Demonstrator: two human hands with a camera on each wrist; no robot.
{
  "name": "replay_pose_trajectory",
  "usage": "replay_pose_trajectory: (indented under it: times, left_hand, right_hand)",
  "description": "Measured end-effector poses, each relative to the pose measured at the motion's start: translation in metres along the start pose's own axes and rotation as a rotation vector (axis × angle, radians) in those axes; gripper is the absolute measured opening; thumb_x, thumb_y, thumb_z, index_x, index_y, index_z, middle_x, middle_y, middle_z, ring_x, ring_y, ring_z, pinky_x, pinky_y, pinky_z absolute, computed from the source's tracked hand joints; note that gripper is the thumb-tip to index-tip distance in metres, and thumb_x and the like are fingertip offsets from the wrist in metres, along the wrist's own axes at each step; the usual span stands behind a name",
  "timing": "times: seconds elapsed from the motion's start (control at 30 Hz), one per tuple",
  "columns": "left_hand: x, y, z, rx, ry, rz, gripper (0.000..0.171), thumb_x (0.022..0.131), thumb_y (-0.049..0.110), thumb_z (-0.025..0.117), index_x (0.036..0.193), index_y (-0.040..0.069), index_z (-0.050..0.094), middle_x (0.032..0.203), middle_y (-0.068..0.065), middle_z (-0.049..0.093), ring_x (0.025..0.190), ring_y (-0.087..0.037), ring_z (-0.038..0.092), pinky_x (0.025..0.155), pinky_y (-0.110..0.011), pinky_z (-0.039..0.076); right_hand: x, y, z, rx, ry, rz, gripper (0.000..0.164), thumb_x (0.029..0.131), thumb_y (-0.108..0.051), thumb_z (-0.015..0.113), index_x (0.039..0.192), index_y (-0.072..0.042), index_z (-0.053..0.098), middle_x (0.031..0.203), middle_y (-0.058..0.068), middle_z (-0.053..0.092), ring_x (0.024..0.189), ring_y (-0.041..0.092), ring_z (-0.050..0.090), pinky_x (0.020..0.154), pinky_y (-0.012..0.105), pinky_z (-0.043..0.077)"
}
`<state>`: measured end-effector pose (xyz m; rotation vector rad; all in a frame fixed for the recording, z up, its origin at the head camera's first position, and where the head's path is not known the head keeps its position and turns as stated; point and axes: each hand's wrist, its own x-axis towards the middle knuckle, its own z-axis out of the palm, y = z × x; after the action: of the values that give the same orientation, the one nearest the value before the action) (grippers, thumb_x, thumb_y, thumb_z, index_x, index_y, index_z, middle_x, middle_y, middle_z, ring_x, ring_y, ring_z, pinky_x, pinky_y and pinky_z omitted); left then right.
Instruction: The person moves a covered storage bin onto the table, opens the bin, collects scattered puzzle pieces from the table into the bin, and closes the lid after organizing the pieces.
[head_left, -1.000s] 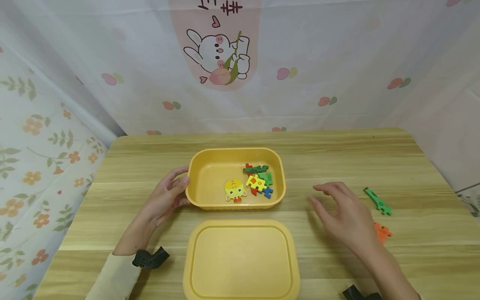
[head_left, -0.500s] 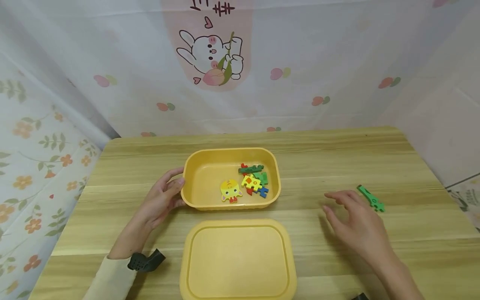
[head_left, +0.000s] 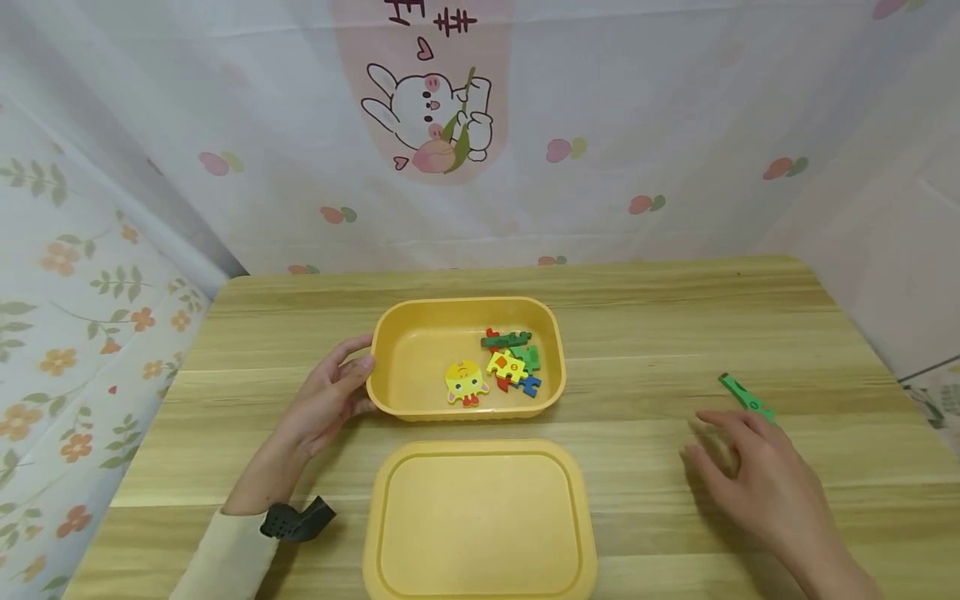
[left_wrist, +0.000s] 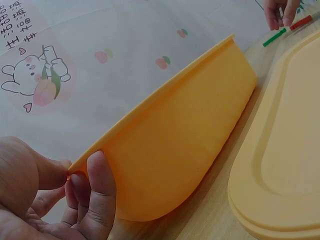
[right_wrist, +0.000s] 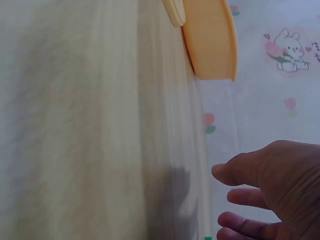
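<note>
My left hand (head_left: 326, 404) pinches the left rim of a yellow plastic box (head_left: 412, 358), thumb on top and fingers below, as the left wrist view shows. Inside the box lie a yellow animal-head puzzle piece (head_left: 466, 380) and a small heap with a yellow piece (head_left: 507, 367), a dark green piece (head_left: 506, 340), a blue piece (head_left: 529, 386) and others in green and red. Over the table's right side hovers my right hand (head_left: 765, 479), fingers relaxed and holding nothing. It partly covers a long green puzzle piece (head_left: 741, 392). A red-orange piece (left_wrist: 301, 23) shows in the left wrist view.
A yellow lid (head_left: 480, 521) lies flat on the wooden table (head_left: 637, 333), in front of the box. A patterned curtain (head_left: 600, 83) hangs behind the table, and a floral one (head_left: 90, 375) hangs at the left.
My right hand has moved right and toward me, now covering the orange piece and part of the green one. My left hand keeps its hold on the box.
</note>
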<state>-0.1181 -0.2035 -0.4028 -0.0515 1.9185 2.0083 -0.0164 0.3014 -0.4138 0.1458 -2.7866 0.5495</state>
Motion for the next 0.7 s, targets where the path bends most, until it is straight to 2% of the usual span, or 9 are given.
replay_pose_trajectory:
  times: [0.07,0.13,0.27,0.4,0.5,0.57,0.7]
  left_hand:
    - [0.0,0.001,0.0,0.0,0.0,-0.001,0.062,0.113,0.026,0.053,0.165,0.008,0.024,0.114,0.009,0.067,0.09,-0.007,0.068,0.076,-0.02,0.06]
    - [-0.001,0.001,0.0,0.003,-0.003,-0.001,0.063,0.113,0.026,0.053,0.165,0.009,0.024,0.114,0.009,0.067,0.09,-0.007,0.067,0.076,-0.02,0.06]
    - [-0.001,0.001,-0.001,0.004,-0.005,0.001,0.063,0.113,0.026,0.053,0.166,0.008,0.023,0.114,0.009,0.067,0.089,-0.006,0.067,0.075,-0.02,0.06]
    - [-0.001,0.0,-0.002,0.004,-0.008,0.002,0.064,0.113,0.026,0.052,0.166,0.008,0.022,0.115,0.009,0.068,0.09,-0.006,0.068,0.076,-0.019,0.06]
    - [-0.002,0.0,-0.002,0.001,-0.011,0.002,0.064,0.113,0.026,0.053,0.166,0.008,0.022,0.116,0.009,0.068,0.09,-0.006,0.068,0.076,-0.019,0.06]
    - [-0.002,0.0,-0.002,-0.001,-0.011,0.003,0.064,0.113,0.026,0.052,0.166,0.008,0.022,0.116,0.009,0.068,0.09,-0.006,0.069,0.076,-0.019,0.06]
    - [-0.001,0.001,-0.001,-0.006,-0.013,0.003,0.064,0.113,0.026,0.053,0.166,0.009,0.023,0.116,0.01,0.069,0.091,-0.006,0.069,0.076,-0.02,0.06]
  right_hand:
    - [-0.003,0.003,0.001,-0.024,0.012,-0.013,0.048,0.081,-0.02,0.091,0.123,-0.004,0.074,0.089,0.004,0.063,0.071,0.005,0.038,0.055,0.023,0.029]
    - [-0.005,0.006,0.001,-0.04,0.015,-0.014,0.05,0.08,-0.02,0.092,0.123,-0.003,0.074,0.086,0.003,0.061,0.073,0.009,0.043,0.057,0.025,0.031]
    - [-0.007,0.01,0.0,-0.046,-0.023,0.023,0.048,0.082,-0.022,0.09,0.123,-0.001,0.074,0.101,0.017,0.069,0.08,0.025,0.056,0.06,0.03,0.038]
    - [-0.009,0.012,0.001,-0.049,-0.056,0.057,0.049,0.085,-0.024,0.088,0.125,-0.001,0.072,0.115,0.024,0.069,0.087,0.035,0.062,0.061,0.039,0.045]
    - [-0.011,0.013,0.002,-0.046,-0.059,0.07,0.049,0.085,-0.023,0.088,0.126,-0.001,0.071,0.118,0.026,0.068,0.094,0.042,0.063,0.065,0.052,0.051]
    - [-0.013,0.014,0.003,-0.04,-0.057,0.086,0.049,0.086,-0.022,0.087,0.127,-0.001,0.07,0.12,0.027,0.067,0.103,0.048,0.062,0.072,0.063,0.052]
    - [-0.016,0.018,0.003,-0.041,-0.039,0.12,0.048,0.084,-0.018,0.087,0.126,0.0,0.07,0.122,0.031,0.065,0.109,0.052,0.059,0.079,0.07,0.049]
